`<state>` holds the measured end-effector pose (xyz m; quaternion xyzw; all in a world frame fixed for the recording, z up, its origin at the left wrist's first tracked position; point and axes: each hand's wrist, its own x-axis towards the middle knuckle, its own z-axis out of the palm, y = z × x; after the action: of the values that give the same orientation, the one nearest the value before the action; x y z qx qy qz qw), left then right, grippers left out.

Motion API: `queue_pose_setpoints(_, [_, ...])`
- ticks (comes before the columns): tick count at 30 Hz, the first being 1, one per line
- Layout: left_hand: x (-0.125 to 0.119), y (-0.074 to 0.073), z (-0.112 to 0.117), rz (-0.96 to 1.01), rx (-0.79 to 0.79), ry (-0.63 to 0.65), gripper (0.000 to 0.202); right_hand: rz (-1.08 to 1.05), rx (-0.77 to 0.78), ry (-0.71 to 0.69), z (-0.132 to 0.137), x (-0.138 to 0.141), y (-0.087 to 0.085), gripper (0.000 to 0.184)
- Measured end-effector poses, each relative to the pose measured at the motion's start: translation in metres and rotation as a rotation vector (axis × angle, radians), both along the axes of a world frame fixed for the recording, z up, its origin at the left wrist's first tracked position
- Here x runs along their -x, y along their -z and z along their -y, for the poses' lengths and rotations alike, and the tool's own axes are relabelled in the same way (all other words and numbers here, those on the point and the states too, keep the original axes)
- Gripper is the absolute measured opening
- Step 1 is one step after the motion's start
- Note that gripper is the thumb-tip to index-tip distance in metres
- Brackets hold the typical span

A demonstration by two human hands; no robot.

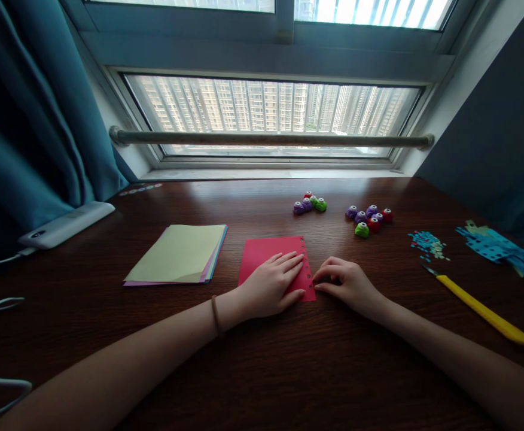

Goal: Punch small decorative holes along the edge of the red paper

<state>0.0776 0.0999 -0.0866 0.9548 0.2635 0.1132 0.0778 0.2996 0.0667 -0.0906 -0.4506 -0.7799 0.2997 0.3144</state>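
Two hands in play on one dark wooden desk (262, 377), and there's the one red sheet (259, 257), lying flat in front of the person! The left hand (273, 284) has it pinned, palm down across the middle, four fingers slightly fanned and the thumb stretched apart towards the lower right corner. Over on the right edge, the right hand (354, 287) rests with its fingers curled, thumb and forefinger tips close together beside the border; whether anything is pinched there, I can't tell. Down that same edge runs one row of dark holes (308, 276), too small to count surely. One brown band (216, 315) sits on the left wrist. To the left, one paper stack (176, 254), pale yellow on top, pink and blue edges peeking out! Beyond the sheet, a first cluster (307, 205) of five little round pieces: two purple, two green, one red; right of it a second cluster (374, 224), seven strong: four purple, two red, one green! Far right, one yellow-handled tool (481, 305) lies aslant, its metal tip near one scatter of tiny bits (427, 243), with one heap of blue strips (490, 245) just beyond. And far left, one white device (69, 224) with a cable plugged in
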Motion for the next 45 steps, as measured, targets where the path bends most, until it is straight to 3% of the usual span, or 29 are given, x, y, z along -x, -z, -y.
queue_pose_setpoints(45, [0.0007, 0.0002, 0.0000, 0.014, 0.013, -0.001, 0.056, 0.285, -0.209, -0.069, 0.0029, -0.0006, 0.0035, 0.007])
